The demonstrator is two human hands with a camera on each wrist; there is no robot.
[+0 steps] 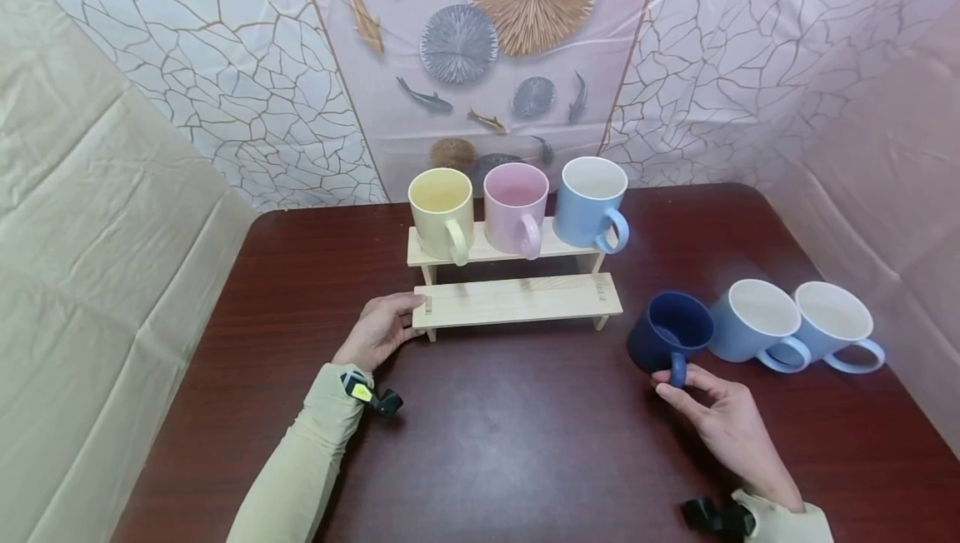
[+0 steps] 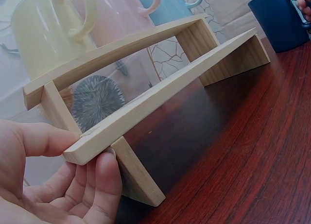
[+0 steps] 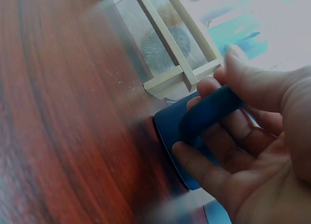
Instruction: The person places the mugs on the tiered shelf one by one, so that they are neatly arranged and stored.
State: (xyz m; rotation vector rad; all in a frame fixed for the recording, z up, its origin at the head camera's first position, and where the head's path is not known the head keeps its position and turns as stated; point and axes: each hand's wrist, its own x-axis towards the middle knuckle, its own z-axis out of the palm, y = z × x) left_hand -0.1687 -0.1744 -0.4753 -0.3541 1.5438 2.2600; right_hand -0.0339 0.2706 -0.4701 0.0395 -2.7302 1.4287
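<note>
A two-step wooden rack (image 1: pixel 517 303) stands on the table. My left hand (image 1: pixel 378 328) pinches the left end of its lower step, thumb above and fingers underneath, as the left wrist view shows up close. With my right hand (image 1: pixel 723 418) I grip a navy blue mug (image 1: pixel 667 333) by its handle (image 3: pixel 211 112), right of the rack. The mug is upright in the head view. On the upper step stand a yellow mug (image 1: pixel 441 214), a pink mug (image 1: pixel 515 208) and a light blue mug (image 1: pixel 588 203), their handles toward me.
Two more light blue mugs, a nearer one (image 1: pixel 753 320) and one farther right (image 1: pixel 832 318), stand just right of the navy mug. The dark red-brown table (image 1: pixel 480 435) backs onto a patterned cloth (image 1: pixel 262 68), with plain cloth at the sides.
</note>
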